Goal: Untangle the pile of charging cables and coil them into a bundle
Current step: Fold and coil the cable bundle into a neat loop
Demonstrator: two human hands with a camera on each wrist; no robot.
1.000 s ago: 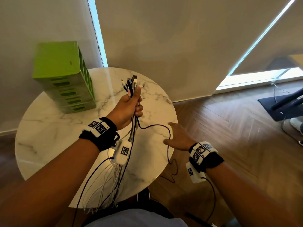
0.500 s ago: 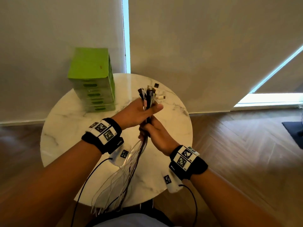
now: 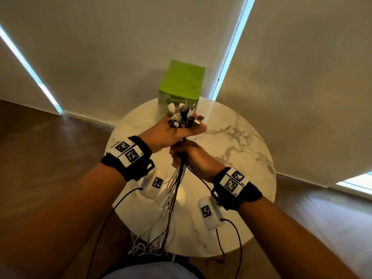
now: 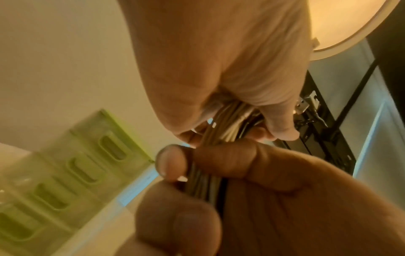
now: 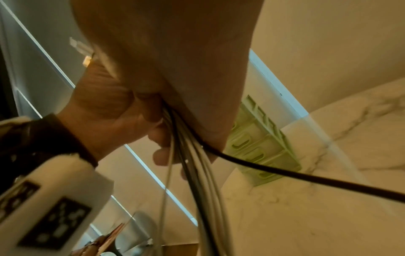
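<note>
A bunch of white, grey and black charging cables (image 3: 171,194) hangs over the round marble table (image 3: 241,150). Their plug ends (image 3: 181,114) stick up in a cluster above my left hand (image 3: 177,130), which grips the bunch just under the plugs. My right hand (image 3: 182,158) grips the same bunch directly below the left, and the two hands touch. The loose ends (image 3: 141,248) trail past the table's near edge. In the left wrist view, fingers of both hands curl round the cables (image 4: 228,126). One black cable (image 5: 306,180) leaves the bunch to the right.
A green box with drawer slots (image 3: 182,83) stands at the table's far edge, close behind the plugs. Pale blinds hang beyond it. Wooden floor (image 3: 50,158) surrounds the table. Thin black wires (image 3: 104,228) run from the wrist cameras along both forearms.
My right hand left the table's right side and took hold of the cables under my left hand. The head view has swung, so the table now sits centred.
</note>
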